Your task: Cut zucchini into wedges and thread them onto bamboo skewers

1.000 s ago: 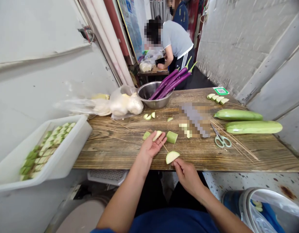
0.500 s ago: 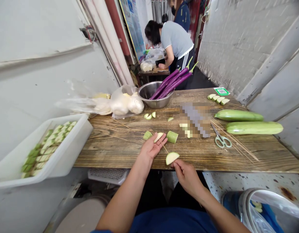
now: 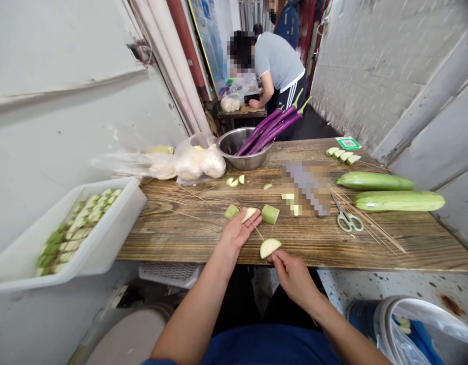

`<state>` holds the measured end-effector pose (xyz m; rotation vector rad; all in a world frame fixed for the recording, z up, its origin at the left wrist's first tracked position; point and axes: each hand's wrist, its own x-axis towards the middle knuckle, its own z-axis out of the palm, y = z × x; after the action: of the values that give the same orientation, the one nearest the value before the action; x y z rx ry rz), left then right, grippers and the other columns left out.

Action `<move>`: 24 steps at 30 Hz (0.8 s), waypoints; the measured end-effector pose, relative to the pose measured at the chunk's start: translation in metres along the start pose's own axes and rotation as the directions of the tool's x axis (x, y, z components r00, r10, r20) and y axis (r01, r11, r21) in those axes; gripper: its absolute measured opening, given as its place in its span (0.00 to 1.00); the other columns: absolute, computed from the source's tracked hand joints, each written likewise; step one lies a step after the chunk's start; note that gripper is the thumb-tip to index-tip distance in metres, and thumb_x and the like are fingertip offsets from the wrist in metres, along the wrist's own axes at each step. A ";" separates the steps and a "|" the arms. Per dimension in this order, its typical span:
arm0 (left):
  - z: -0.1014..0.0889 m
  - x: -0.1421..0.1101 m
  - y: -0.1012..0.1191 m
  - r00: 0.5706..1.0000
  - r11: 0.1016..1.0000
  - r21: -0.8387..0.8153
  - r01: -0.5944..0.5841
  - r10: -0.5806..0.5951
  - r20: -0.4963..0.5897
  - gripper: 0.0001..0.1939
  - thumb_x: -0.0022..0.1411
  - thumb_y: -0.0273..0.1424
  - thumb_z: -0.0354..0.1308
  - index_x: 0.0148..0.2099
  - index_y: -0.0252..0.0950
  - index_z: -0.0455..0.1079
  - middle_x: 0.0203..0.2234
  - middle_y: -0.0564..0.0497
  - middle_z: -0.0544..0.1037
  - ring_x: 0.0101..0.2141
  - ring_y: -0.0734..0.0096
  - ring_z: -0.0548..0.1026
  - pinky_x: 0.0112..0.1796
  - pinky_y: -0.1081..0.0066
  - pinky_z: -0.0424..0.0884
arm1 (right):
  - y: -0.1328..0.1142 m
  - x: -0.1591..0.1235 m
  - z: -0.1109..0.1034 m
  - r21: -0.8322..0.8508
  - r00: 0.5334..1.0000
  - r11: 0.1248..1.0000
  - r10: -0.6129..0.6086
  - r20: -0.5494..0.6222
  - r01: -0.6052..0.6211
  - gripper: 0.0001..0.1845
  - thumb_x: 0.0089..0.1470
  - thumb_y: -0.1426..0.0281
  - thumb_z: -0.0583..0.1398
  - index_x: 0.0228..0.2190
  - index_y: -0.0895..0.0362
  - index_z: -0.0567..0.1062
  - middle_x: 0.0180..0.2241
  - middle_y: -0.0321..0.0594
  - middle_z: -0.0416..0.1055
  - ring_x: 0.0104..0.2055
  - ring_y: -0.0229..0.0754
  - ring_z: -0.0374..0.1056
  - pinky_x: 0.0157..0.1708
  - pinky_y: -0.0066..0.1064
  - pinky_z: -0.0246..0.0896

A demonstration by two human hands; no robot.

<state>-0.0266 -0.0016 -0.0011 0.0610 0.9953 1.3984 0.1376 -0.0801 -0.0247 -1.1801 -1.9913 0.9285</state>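
Observation:
My left hand (image 3: 234, 234) is palm up over the table and holds a pale zucchini slice (image 3: 249, 214) at its fingers. A thin bamboo skewer (image 3: 258, 231) runs from that slice down through a half-round zucchini slice (image 3: 270, 247). The lower end of the skewer is pinched in my right hand (image 3: 294, 275), close beneath the half-round slice. Beyond my left fingers stand two cut zucchini chunks, one on the left (image 3: 231, 211) and a larger one (image 3: 271, 214) on the right. Whether the skewer's tip is inside the upper slice cannot be made out.
A white bin (image 3: 133, 203) with skewered slices is at left. Purple eggplants (image 3: 272, 129) rest in a steel bowl (image 3: 245, 162). Scissors (image 3: 346, 220), loose skewers (image 3: 382, 235) and whole zucchini (image 3: 399, 201) lie right, beside a blurred knife-like shape (image 3: 306, 187). A person (image 3: 281, 61) bends over behind.
Both hands, the skewer and the slices keep nearly the same positions. The whole view has shifted very slightly.

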 end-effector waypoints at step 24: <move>0.001 -0.007 -0.008 0.998 0.995 0.087 -0.039 0.035 0.047 0.04 0.59 0.21 0.50 0.31 0.29 0.64 0.31 0.40 0.76 0.39 0.57 0.76 0.41 0.57 0.72 | -0.009 0.000 0.001 0.006 0.999 0.999 0.037 -0.025 -0.037 0.13 0.57 0.73 0.47 0.25 0.56 0.69 0.24 0.35 0.71 0.23 0.37 0.65 0.24 0.24 0.52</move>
<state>-0.0192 -0.0088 -0.0014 0.1765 1.0227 1.3806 0.1327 -0.0834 -0.0173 -1.2236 -1.9523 0.9328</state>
